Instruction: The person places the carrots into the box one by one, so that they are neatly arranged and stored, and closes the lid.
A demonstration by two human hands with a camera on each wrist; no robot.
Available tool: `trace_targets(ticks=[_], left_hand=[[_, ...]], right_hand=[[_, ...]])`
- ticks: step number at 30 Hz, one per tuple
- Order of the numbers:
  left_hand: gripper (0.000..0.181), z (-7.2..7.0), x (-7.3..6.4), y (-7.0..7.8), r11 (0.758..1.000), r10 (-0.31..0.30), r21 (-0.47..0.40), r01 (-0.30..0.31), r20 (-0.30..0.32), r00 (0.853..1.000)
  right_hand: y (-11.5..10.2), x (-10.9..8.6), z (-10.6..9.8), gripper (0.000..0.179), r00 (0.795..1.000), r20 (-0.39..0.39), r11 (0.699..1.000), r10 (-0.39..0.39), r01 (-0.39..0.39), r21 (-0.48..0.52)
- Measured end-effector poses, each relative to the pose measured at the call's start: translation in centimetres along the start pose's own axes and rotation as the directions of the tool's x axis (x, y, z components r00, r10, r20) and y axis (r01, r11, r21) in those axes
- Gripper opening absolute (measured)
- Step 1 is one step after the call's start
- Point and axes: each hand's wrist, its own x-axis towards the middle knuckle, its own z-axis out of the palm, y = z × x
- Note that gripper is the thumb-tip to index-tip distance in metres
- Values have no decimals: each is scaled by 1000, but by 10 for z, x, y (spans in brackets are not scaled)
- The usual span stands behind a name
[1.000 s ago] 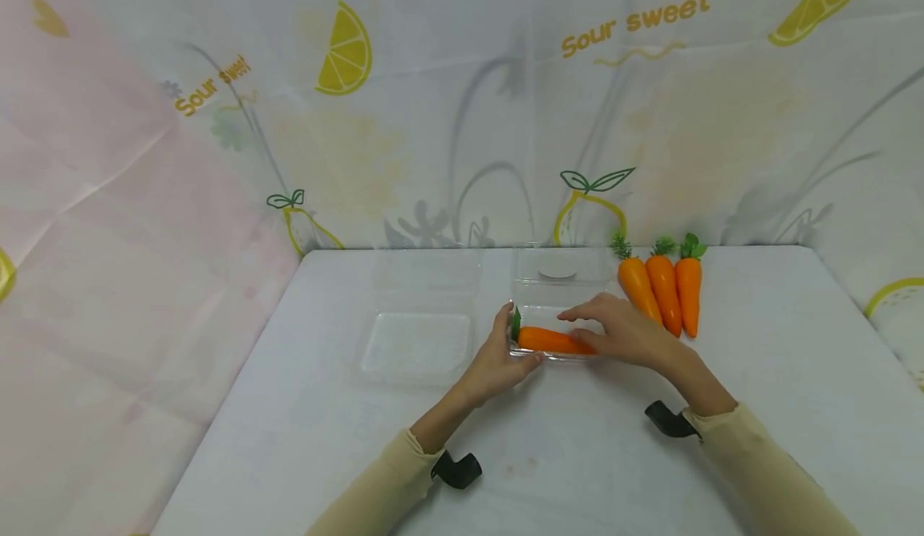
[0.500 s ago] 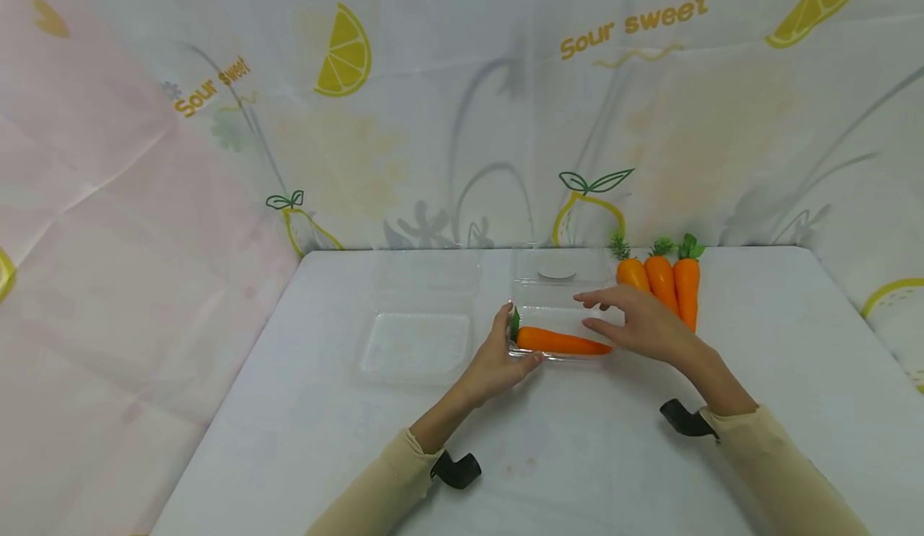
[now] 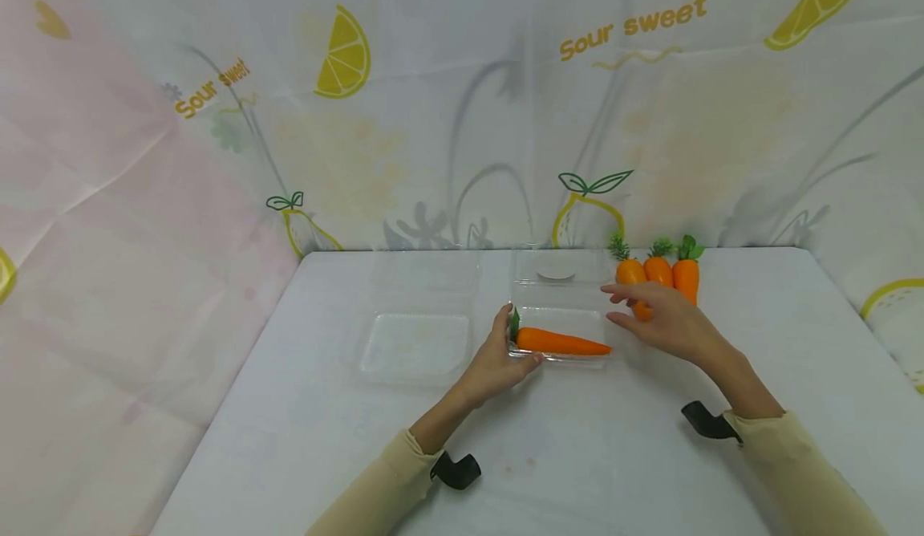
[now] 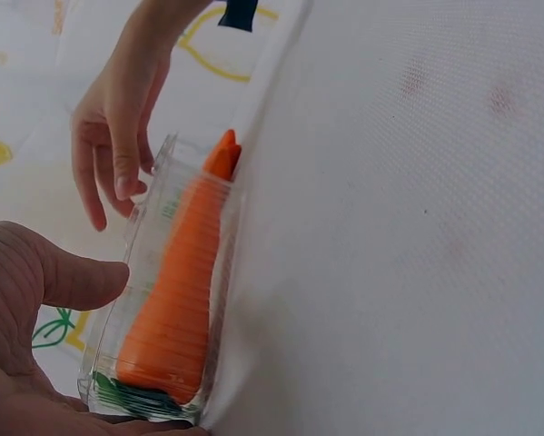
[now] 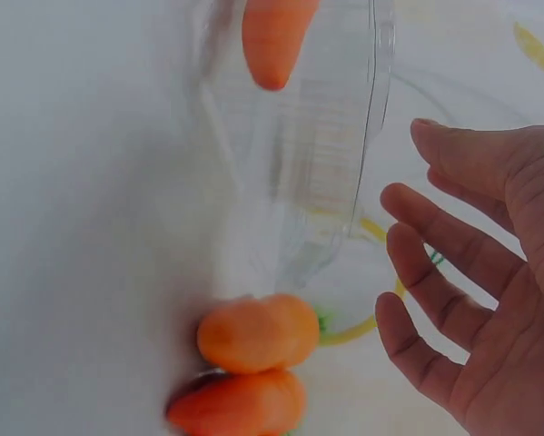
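A clear plastic clamshell box [image 3: 577, 319] stands mid-table with its lid [image 3: 530, 267] folded back. Lengthwise along its front side lies an orange carrot [image 3: 563, 342], green top at the left and tip at the right. My left hand [image 3: 498, 366] grips the box's left end, the thumb on the near wall, as the left wrist view also shows. My right hand [image 3: 674, 323] is off the box's right end with fingers spread and slightly bent, holding nothing. In the head view it overlaps several carrots [image 3: 688, 275] grouped at the back right; two of them show blurred in the right wrist view.
Another clear plastic box [image 3: 415, 347] lies to the left, its lid [image 3: 427, 271] folded back. White cloth covers the table [image 3: 563, 456]. A lemon-printed curtain [image 3: 433, 119] hangs right behind the table's far edge.
My right hand has let go of the carrot in the box and moved right, towards the grouped carrots. The left hand keeps its hold on the box.
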Motion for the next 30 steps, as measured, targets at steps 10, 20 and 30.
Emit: trace_targets(ticks=[10, 20, 30], left_hand=[[93, 0, 0, -2, 1000, 9, 8, -9, -1, 1000], [92, 0, 0, -1, 1000, -7, 15, 7, 0, 1000], [91, 0, -1, 0, 1000, -10, 19, 10, -2, 1000]], right_hand=[[23, -12, -19, 39, 993, -100, 996, 55, -62, -62], [40, -22, -31, 43, 977, -62, 974, 205, -210, -82], [57, -27, -34, 52, 947, -94, 945, 307, -315, -93]])
